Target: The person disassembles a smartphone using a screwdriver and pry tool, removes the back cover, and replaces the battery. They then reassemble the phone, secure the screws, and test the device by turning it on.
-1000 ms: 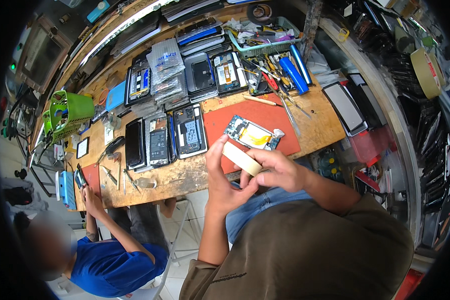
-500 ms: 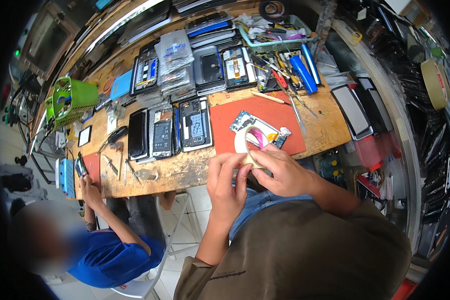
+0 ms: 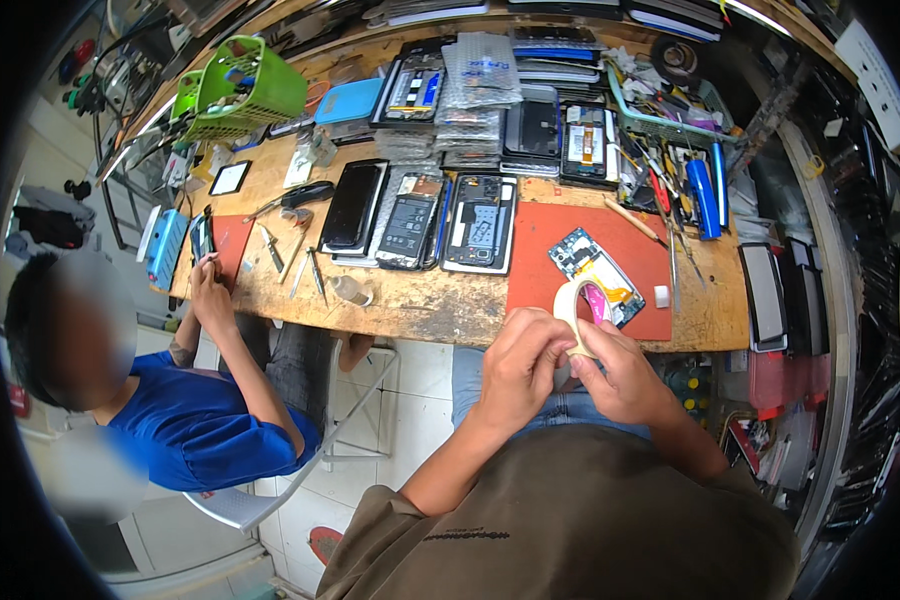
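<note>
Both my hands hold a roll of cream masking tape (image 3: 564, 304) in front of the bench's near edge. My left hand (image 3: 522, 352) pinches its lower left side, and my right hand (image 3: 622, 372) grips the lower right, thumbs close together. Past the roll, an opened phone (image 3: 592, 262) with its circuit board and yellow flex cable bared lies on a red mat (image 3: 535, 235). Part of the phone is hidden by the roll and my fingers. A small white block (image 3: 661, 296) sits to the phone's right on the mat.
Opened phones (image 3: 478, 222) lie left of the mat. Tweezers and screwdrivers (image 3: 660, 195), a blue cylinder (image 3: 703, 200) and a teal basket (image 3: 670, 115) are at the back right. At left, a seated person in a blue shirt (image 3: 215, 430) handles a phone (image 3: 202, 236) near a green basket (image 3: 250, 88).
My view has swung left, so the bench appears shifted right. The tape roll stays between my hands, and the white block now shows separate from the phone.
</note>
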Tool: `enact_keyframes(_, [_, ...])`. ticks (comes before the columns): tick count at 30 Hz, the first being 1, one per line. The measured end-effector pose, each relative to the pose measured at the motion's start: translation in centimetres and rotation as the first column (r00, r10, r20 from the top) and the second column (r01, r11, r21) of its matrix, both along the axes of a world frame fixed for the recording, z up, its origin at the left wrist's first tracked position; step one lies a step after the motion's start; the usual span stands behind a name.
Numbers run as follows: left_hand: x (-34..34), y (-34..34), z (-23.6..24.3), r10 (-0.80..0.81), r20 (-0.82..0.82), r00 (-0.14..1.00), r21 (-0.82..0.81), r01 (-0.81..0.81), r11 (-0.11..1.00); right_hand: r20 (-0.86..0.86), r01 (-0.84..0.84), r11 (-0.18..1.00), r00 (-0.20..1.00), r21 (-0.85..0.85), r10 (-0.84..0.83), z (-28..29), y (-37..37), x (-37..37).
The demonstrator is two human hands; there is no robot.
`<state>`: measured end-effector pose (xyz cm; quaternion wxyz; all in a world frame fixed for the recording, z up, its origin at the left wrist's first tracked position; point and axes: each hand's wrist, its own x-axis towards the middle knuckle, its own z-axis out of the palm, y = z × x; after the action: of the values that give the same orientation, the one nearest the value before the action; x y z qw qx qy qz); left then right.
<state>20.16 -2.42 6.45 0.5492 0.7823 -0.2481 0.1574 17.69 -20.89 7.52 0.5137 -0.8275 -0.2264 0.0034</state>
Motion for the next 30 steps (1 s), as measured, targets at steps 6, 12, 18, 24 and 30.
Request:
enact_keyframes(6, [-0.3,-0.1,-0.1,0.027,-0.041,0.999,-0.032,-0.028,0.999,-0.117,-0.018,1.0,0.993,-0.004,0.018,0.9,0.0,0.1])
enact_keyframes(12, [-0.2,0.4,-0.5,0.007,-0.058,0.998,-0.001,-0.007,1.0,-0.067,-0.021,0.998,0.997,0.058,0.025,0.1,0.0,0.3])
enact_keyframes(18, [0.1,0.3,0.4,-0.055,-0.087,0.995,0.176,0.07,0.982,-0.043,-0.014,0.999,0.999,-0.036,0.013,-1.4,-0.1,-0.3])
enact_keyframes(24, [0.1,-0.1,-0.4,-0.09,-0.009,0.996,0.277,0.089,0.957,-0.121,-0.045,0.996,0.991,0.073,0.053,-0.3,-0.6,-0.3])
enact_keyframes(30, [0.1,-0.9,-0.8,0.083,0.114,0.99,0.145,-0.1,0.984,-0.328,0.042,0.942,0.942,0.334,0.074,-0.5,-1.1,0.1])
